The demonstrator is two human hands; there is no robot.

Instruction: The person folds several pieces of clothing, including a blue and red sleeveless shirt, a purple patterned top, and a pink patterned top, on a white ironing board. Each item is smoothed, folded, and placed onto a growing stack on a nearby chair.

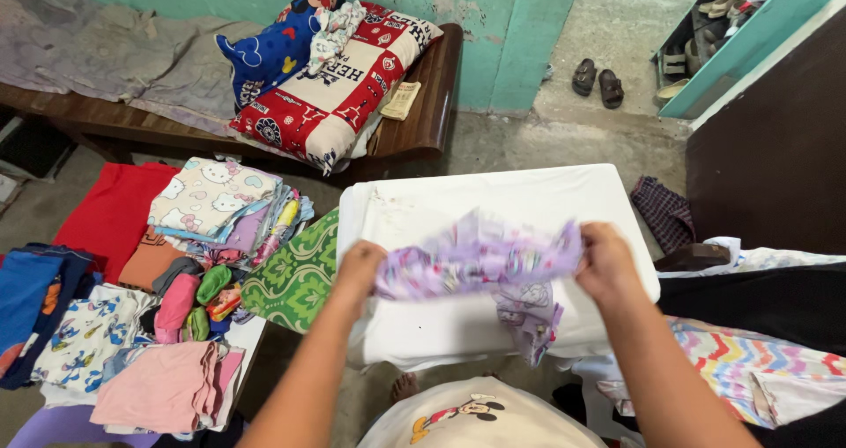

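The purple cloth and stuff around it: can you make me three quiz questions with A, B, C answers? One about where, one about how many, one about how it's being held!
1. Where are the sandals?
A. on the white table
B. on the floor by the green wall
C. on the red cloth

2. How many hands hold the purple cloth?
A. none
B. one
C. two

3. How is the purple cloth?
A. stretched above the table
B. folded flat
C. on the floor

Answers:
1 B, the sandals lie on bare floor.
2 C, left hand and right hand each grip an end.
3 A, the purple cloth spans both hands over the white table.
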